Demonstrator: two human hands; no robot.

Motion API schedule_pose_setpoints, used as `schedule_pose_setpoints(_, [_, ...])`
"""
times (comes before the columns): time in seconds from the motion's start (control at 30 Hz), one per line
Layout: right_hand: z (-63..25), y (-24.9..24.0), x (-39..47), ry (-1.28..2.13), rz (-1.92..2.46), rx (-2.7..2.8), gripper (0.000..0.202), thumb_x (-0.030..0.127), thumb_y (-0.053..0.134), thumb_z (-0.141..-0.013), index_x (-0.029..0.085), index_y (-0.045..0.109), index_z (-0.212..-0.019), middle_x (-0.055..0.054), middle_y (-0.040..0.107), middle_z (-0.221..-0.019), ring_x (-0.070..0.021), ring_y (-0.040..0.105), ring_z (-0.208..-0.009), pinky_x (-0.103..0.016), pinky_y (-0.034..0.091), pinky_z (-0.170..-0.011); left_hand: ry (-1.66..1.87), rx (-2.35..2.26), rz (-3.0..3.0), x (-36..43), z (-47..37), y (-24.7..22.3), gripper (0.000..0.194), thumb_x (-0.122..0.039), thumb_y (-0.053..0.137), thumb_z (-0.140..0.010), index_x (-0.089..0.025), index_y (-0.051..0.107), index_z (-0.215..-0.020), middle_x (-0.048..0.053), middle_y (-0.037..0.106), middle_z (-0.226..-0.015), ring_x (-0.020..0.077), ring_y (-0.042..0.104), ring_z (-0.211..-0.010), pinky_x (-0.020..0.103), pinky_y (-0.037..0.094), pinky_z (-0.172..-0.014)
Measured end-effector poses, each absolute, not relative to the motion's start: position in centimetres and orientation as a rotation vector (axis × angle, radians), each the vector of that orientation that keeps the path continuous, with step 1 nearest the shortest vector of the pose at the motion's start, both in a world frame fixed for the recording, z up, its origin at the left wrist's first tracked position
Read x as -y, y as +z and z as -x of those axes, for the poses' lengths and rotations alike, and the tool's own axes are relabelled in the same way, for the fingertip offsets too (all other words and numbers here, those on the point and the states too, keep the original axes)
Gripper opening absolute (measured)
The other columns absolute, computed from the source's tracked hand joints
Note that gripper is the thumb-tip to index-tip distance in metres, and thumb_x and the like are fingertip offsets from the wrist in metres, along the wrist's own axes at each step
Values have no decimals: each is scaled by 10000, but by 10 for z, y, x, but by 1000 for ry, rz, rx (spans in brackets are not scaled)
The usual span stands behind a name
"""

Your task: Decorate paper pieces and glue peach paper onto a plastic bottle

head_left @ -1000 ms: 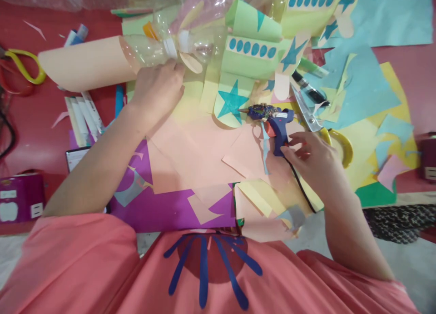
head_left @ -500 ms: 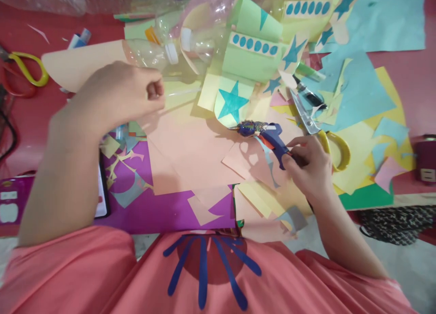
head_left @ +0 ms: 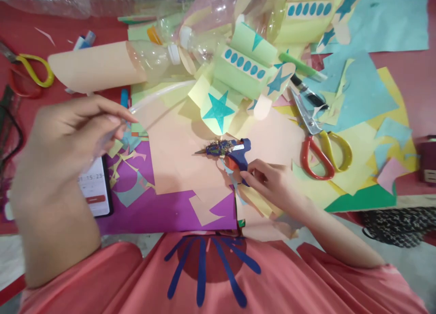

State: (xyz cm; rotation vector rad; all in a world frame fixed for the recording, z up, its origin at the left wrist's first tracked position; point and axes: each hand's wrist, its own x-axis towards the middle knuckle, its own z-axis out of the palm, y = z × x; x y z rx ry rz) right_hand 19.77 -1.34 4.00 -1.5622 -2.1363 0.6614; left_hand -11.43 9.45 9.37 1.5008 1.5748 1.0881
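Observation:
My right hand (head_left: pixel 272 180) is closed on the lower handle of a dark blue hot glue gun (head_left: pixel 242 157). Its nozzle points left over peach paper (head_left: pixel 184 164). My left hand (head_left: pixel 64 141), a little blurred, pinches a long translucent glue stick (head_left: pixel 163 95) that stretches right. Just beyond the gun lies a green paper-wrapped piece (head_left: pixel 220 112) bearing a teal star and a strip of dots. A clear bottle wrapped in peach paper (head_left: pixel 97 66) rests above my left hand.
Scissors with red and yellow handles (head_left: pixel 316 157) lie right of my right hand; another pair (head_left: pixel 34 68) is far left. A phone (head_left: pixel 98 186) sits under my left wrist. Paper scraps (head_left: pixel 132 189), several clear bottles (head_left: pixel 200 43) and blue sheets (head_left: pixel 361 89) cover the table.
The glue gun has moved left and toward me in my right hand. My left hand has drawn back left and nearer, uncovering the peach-wrapped bottle. The green starred piece has shifted slightly left.

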Motion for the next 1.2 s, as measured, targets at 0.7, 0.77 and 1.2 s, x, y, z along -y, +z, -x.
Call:
schedule_pose_setpoints(0.7, [-220,24,-120,473,1564,2131,315,375,417,-973,241,700,-1006,-94,718,-1114,-250,633,-1107,-448,521,-966,1465,-1506,-1482,-45,85,61,166,-138,591,-668,-241,722,-669,-49,570,-492,84,459,-397,216,304,-355])
schedule_pose_setpoints(0.77, [-210,42,-96,715,1516,1959,332,401,458,-963,208,695,-834,-68,699,-831,-179,645,-782,-353,552,-734,1394,-1373,-1734,-38,74,55,181,-169,596,-775,-288,731,-784,-56,608,-574,84,450,-409,241,325,-391])
schedule_pose_setpoints(1.2, [-197,53,-6,2215,1098,851,345,459,624,-848,149,755,-773,34,522,-448,-56,408,-348,-195,283,-341,640,-627,-2397,-2,3,66,210,-218,422,-990,-168,551,-1148,19,738,-908,138,707,-843,234,546,-739])
